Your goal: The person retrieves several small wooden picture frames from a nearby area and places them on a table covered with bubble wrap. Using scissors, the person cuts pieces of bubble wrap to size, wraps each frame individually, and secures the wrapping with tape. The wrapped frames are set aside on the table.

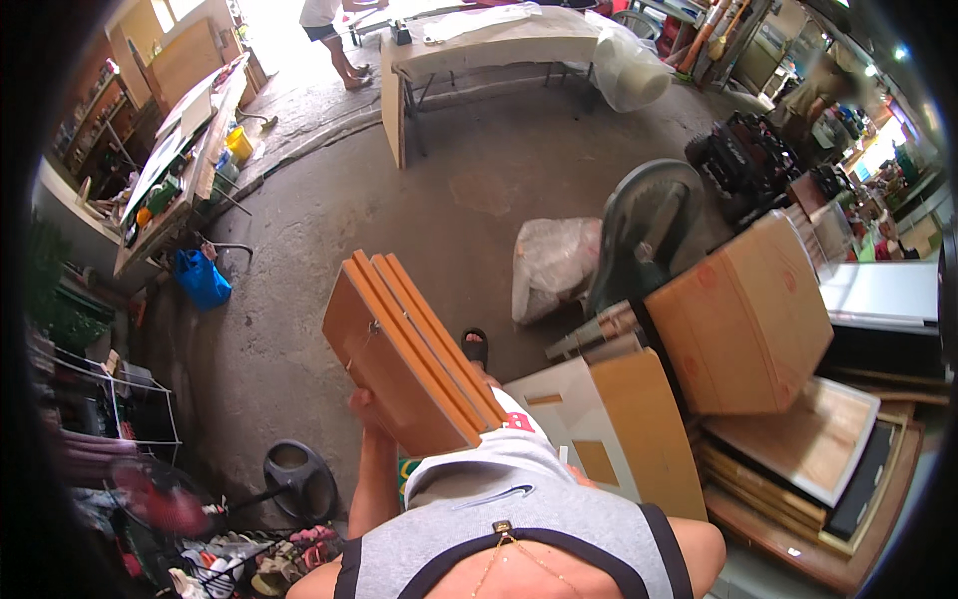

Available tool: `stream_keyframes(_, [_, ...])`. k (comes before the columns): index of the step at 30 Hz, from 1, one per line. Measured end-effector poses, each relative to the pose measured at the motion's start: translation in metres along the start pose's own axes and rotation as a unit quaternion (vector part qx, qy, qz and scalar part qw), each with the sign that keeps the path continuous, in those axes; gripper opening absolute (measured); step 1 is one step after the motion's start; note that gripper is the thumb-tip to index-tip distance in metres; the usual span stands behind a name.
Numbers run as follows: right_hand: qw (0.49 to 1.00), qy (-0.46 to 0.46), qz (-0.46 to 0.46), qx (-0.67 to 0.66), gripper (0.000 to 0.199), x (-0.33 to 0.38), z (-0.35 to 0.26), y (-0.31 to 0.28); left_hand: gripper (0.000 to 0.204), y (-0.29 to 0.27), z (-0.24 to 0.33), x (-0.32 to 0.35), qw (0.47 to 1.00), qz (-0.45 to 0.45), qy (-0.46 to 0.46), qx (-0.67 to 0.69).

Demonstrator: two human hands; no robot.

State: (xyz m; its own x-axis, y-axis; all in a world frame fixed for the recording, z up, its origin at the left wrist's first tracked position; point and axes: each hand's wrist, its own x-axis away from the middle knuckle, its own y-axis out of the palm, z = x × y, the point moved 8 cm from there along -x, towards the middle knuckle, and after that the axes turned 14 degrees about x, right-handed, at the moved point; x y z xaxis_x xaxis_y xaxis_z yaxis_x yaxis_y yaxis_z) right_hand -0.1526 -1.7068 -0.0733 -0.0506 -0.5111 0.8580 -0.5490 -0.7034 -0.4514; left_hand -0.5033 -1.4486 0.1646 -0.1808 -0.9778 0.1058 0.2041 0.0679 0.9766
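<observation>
A stack of brown wooden panels (399, 364) with orange-brown edges leans against my left side, tilted. My left hand (363, 403) is closed on the outer panel's lower left edge; part of the fingers is hidden behind the wood. A small metal fitting shows on the outer panel's face. My right shoulder shows at the lower right, but my right hand is hidden below my body. Beside my right side stand a white board (574, 404) and a tan board (649, 429).
A cardboard box (738, 314) sits right, above stacked framed boards (798, 439). A dark green plastic chair (644, 225) and a plastic-wrapped bundle (554, 265) stand ahead. A worktable (499, 45) is far ahead; a blue bag (202, 280) lies left. Another person (334, 35) stands far off.
</observation>
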Motion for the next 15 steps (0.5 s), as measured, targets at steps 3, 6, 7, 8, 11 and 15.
stream_keyframes(3, [1.0,-0.027,0.004,0.005,0.05,-0.079,-0.057,-0.067,0.073,0.007,0.012,-0.107,0.999,-0.043,-0.016,-0.005])
stream_keyframes(6, [0.997,-0.059,0.038,0.016,0.056,-0.153,-0.129,-0.162,0.075,0.015,0.042,-0.21,0.999,-0.033,0.027,-0.03])
stream_keyframes(7, [0.996,-0.066,0.059,0.018,0.058,-0.175,-0.153,-0.197,0.076,0.018,0.049,-0.233,0.998,-0.036,0.041,-0.037])
stream_keyframes(8, [0.993,-0.022,0.099,-0.062,0.051,-0.198,-0.165,-0.239,0.077,0.017,0.05,-0.255,0.999,-0.014,0.02,-0.023])
stream_keyframes(11, [0.965,-0.105,0.234,0.05,0.02,-0.248,-0.232,-0.37,0.079,0.031,0.057,-0.333,0.999,-0.04,-0.029,-0.008])
stream_keyframes(15, [0.926,-0.117,0.356,-0.04,0.019,-0.29,-0.29,-0.517,0.08,0.047,0.072,-0.453,0.997,-0.051,-0.032,-0.048])
